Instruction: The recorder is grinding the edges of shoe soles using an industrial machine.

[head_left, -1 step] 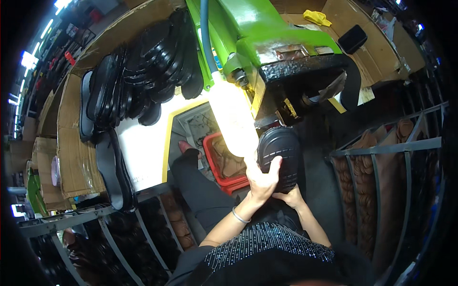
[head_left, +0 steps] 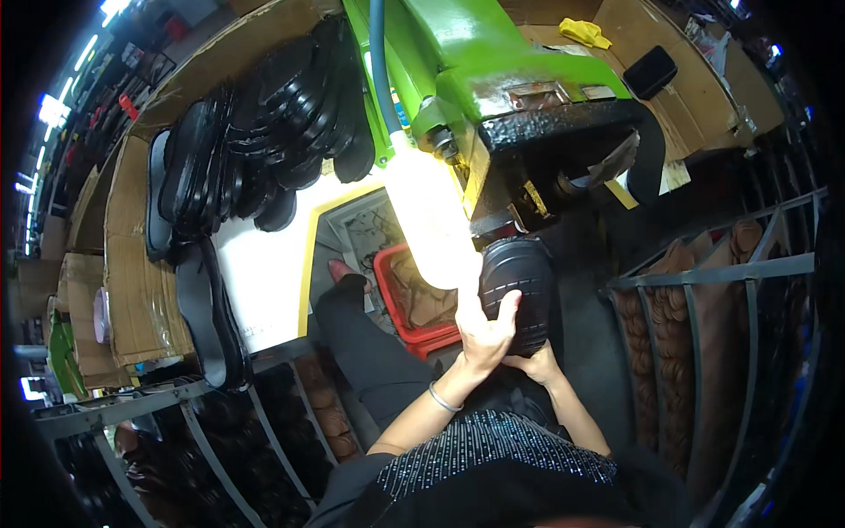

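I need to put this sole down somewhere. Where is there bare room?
The white tabletop between the stacked soles and the red basket is bare. Under the green machine it is crowded; both hands hold the black sole.

A green machine (head_left: 475,53) stands ahead of me, a bright lamp (head_left: 431,220) glaring beneath it; black soles (head_left: 264,132) lie stacked along the white bench (head_left: 264,273) at its far left edge; cardboard sheets (head_left: 132,264) flank the bench; metal racks (head_left: 704,290) run at my right; ceiling strip lights (head_left: 53,110) glow far left.
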A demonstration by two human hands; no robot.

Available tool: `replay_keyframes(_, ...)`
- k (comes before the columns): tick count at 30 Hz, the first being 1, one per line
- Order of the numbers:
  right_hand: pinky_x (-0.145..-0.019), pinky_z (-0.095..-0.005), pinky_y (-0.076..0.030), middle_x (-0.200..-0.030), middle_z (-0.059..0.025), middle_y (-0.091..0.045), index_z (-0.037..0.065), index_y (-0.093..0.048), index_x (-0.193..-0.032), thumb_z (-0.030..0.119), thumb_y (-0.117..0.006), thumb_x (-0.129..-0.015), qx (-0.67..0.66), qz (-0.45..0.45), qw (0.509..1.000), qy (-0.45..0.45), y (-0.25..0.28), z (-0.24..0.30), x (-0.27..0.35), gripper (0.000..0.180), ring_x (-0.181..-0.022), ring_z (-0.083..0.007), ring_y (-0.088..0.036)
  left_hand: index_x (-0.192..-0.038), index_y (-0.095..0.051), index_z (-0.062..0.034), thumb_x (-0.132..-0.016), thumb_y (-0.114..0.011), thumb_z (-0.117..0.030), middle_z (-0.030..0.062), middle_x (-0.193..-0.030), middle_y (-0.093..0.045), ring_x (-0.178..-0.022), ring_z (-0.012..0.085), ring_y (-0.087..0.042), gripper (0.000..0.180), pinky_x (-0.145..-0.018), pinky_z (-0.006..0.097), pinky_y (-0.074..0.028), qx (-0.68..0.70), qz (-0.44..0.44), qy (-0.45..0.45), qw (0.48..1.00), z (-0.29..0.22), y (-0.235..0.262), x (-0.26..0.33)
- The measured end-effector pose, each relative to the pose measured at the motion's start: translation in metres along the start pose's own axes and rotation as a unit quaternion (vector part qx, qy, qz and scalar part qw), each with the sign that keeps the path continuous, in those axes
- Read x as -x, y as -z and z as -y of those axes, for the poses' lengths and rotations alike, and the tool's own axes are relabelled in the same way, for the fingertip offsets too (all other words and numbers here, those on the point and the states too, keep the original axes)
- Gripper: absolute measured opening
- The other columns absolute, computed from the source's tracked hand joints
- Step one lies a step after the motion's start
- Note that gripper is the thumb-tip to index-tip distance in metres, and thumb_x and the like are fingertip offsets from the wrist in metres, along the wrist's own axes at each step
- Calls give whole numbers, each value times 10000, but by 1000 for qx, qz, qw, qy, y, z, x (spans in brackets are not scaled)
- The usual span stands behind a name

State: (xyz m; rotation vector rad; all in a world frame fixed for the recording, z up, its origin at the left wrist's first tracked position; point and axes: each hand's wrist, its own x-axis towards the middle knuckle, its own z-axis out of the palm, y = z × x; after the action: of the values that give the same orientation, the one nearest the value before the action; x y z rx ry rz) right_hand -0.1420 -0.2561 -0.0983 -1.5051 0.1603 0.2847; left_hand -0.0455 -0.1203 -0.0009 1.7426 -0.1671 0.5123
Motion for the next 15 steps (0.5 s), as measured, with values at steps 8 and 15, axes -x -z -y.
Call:
replay_keyframes(8, -847, -308, -478, -1016, -65, -648, 0, -603, -1063, 18, -780, -663, -22, -10, 999, 28, -3, 15, -6, 438, -927, -164, -600, -867, -557, 43, -867, -603, -111, 139, -703, -544, -608, 194, -528, 161, -578, 328, -432, 19, 75, 132, 988, -8, 0, -34)
replay_keyframes(15, -836, -311, -490, -972, -105, -664, -55, -627, -1002, -10, -738, -659, -196, -89, 976, -35, 7, 8, 17, 364, -890, -178, -626, -893, -595, 18, -877, -599, -114, -1, -712, -544, -642, 59, -457, 133, -569, 242, -393, 57, 15, 143, 988, 47, 1, -20)
